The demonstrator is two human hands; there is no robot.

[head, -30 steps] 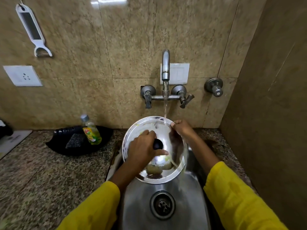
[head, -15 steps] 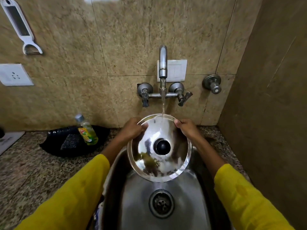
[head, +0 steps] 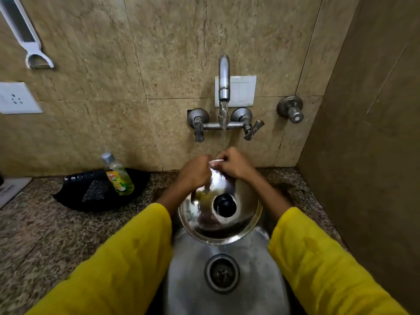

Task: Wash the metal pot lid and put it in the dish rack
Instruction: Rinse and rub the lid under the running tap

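Note:
The round metal pot lid with its black knob facing me is held tilted over the steel sink, its far rim up under the running tap. My left hand and my right hand both grip the lid's far rim, close together, where the stream of water lands. Both sleeves are yellow. No dish rack is in view.
A black tray on the granite counter holds a green dish soap bottle and a dark scrub pad. The sink drain lies below the lid. A wall stands close on the right. A white peeler hangs upper left.
My left hand left the knob and went to the lid's rim. Both hands then slid together at the far rim, and the lid tipped lower toward me.

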